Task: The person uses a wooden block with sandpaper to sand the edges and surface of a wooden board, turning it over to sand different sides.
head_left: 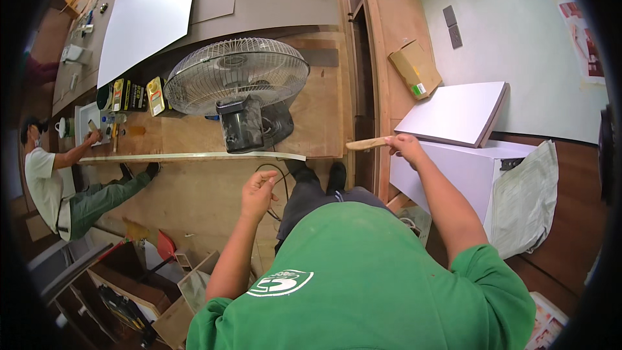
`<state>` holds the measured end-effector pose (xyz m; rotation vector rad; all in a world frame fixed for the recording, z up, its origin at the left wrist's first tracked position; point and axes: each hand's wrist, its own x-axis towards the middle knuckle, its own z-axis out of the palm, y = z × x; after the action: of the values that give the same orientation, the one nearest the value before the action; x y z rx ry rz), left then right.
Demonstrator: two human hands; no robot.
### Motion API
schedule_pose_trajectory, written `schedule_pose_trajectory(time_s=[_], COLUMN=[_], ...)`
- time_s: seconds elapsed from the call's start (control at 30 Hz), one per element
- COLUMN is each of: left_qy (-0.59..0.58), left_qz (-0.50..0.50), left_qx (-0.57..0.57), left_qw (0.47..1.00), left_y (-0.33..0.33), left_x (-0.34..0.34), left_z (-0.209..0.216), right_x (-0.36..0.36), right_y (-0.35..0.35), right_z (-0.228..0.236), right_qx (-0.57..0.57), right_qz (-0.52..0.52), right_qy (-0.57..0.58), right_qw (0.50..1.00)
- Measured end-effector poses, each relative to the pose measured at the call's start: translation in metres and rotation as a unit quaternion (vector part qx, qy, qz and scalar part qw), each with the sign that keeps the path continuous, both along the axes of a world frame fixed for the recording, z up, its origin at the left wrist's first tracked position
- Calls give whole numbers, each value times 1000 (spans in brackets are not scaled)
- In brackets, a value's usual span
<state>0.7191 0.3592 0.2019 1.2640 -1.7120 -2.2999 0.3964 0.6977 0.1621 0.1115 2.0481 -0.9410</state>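
My right hand (406, 147) grips one end of a flat, light-coloured wooden stick (367, 144), which points left toward the bench corner. Whether the stick is part of a tool I cannot tell. My left hand (259, 192) hangs just off the bench's near edge with its fingers curled in, and nothing shows in it. A long white edging strip (214, 155) runs along that edge, its right end close beyond my left hand. On the bench behind the strip stands a dusty black fan (240, 78) with a wire cage.
White sheet (152, 19) lies across the far bench; yellow tins (155, 96) stand left of the fan. At left, a co-worker (52, 181) holds a small flat tool over a white tray (81, 126). White panels (453, 113) and a cardboard box (416, 70) are at right.
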Motion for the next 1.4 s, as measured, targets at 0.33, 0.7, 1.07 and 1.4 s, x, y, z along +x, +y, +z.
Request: schedule_pose_trajectory(time_s=[0.33,0.7,1.07,1.4], left_qy=[53,83,17,69], left_qz=[-126,-205,-245,-272], left_qx=[25,70,-42,-121], left_qw=[990,973,969,952], left_y=[-40,-67,-68,-56], left_x=[0,-3,1,-43], left_z=[10,-2,-19,46], right_x=[-14,-15,-8,-53], right_y=[22,35,18,-29], right_z=[104,114,106,49], right_qx=[74,68,96,-78], right_qz=[-24,-87,-149,-299], right_qy=[150,157,208,158], right_qw=[986,981,962,938])
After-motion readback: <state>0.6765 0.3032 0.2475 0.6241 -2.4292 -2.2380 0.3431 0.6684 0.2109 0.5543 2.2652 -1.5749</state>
